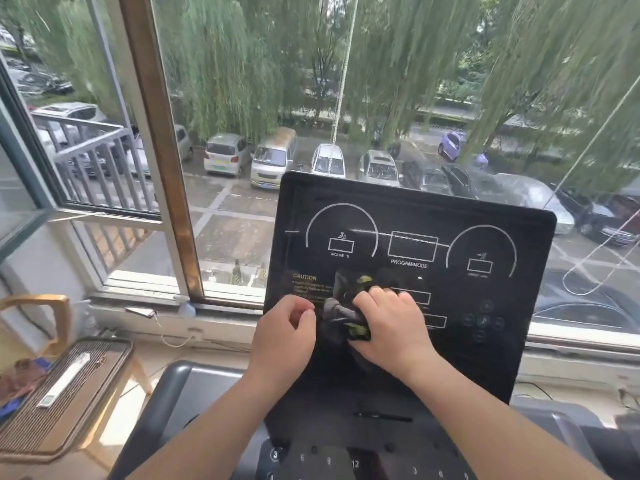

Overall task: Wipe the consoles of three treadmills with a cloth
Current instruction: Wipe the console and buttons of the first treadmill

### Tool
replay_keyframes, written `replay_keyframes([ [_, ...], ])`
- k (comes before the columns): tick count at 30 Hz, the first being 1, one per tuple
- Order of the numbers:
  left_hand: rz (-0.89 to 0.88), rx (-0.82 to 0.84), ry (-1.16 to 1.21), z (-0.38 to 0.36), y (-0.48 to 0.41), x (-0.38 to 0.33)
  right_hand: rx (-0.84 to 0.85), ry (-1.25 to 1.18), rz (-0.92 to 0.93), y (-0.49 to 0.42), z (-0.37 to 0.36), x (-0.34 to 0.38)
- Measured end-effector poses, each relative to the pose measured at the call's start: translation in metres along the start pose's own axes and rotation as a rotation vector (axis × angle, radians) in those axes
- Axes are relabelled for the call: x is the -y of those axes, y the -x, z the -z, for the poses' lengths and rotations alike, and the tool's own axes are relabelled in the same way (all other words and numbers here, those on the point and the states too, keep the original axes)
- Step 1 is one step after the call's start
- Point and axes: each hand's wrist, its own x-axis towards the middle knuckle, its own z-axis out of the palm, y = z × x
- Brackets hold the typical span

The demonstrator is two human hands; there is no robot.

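Observation:
A black treadmill console (412, 237) with white dial outlines and the words PROGRAM/MODE stands upright in front of me. A dark cloth with green patches (341, 318) is bunched against the lower middle of the screen. My right hand (391, 327) presses on the cloth and grips it from the right. My left hand (284, 336) rests on the console's lower left edge, next to the CAUTION text, with its fingers curled at the cloth's left side. Whether those fingers pinch the cloth is not clear. A lower panel with number keys (349, 462) shows below my forearms.
A large window (166, 202) behind the console looks down on parked cars and willow trees; its left pane stands open. A wooden chair (59, 386) with a woven seat and small items stands at the left. The grey treadmill handrail (180, 379) curves beneath the console.

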Motion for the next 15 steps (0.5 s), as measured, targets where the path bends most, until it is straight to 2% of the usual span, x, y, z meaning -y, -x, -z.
replay_keyframes([
  [3,0.025,0.064,-0.032,-0.024,0.008,-0.011,0.042,0.078,0.033,0.003,0.018,-0.044],
  [5,0.048,0.12,-0.022,-0.045,0.016,-0.023,-0.024,0.069,-0.087,0.0,0.036,-0.081],
  [9,0.072,0.198,0.016,-0.091,0.037,-0.039,-0.163,-0.138,-0.393,0.022,0.054,-0.136],
  [12,0.082,0.21,0.01,-0.12,0.056,-0.038,-0.159,-0.25,-0.587,0.066,0.039,-0.149],
  [15,0.114,0.214,0.005,-0.141,0.081,-0.032,-0.064,-0.256,-0.567,0.126,0.007,-0.141],
])
